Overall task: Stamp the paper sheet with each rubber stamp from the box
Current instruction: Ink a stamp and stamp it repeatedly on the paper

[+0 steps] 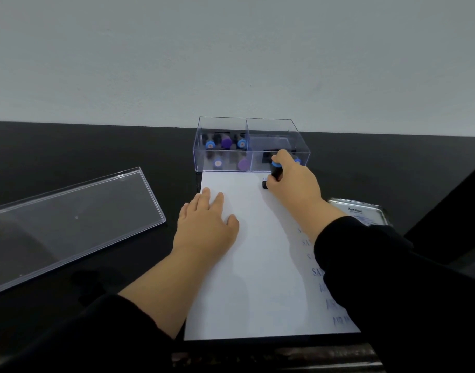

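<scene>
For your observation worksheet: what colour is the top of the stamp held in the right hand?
Blue, on a black stamp; the head view shows it.

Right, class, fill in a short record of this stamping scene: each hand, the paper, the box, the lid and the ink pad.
left hand: flat on the paper
right hand: grips a stamp at the paper's far right corner
paper: blue prints down its right edge
box: clear, more stamps in its left half
lid: off, lying left
ink pad: right of paper

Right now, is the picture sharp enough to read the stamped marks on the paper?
Head view: the stamped marks are blurred and partly under the right sleeve; the paper sheet is evenly lit; the clear lid shows mild glare; the table edge bows from wide-angle distortion.
</scene>
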Demonstrator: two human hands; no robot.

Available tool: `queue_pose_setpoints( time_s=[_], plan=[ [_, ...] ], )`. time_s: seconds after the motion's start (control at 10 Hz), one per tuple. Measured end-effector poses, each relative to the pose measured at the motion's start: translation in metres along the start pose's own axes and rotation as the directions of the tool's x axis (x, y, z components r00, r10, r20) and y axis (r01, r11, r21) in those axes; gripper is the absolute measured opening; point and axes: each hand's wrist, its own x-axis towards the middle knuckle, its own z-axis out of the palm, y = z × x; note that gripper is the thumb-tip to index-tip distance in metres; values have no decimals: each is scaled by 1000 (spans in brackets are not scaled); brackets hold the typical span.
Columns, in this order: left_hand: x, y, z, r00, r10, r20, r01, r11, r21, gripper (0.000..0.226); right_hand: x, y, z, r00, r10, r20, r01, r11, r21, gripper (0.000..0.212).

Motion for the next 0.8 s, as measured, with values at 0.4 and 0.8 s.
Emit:
queue_pose_setpoints(
  time_s=[0.4,0.8],
  plan=[
    [2,-2,1,1000,9,7,-9,1000,10,58,-3,3,4,1000,-24,-19,23,999,-42,24],
    [1,-1,1,1000,5,-5,-5,1000,-6,58,-1,2,3,1000,-16,6,16,999,-34,26]
  ],
)
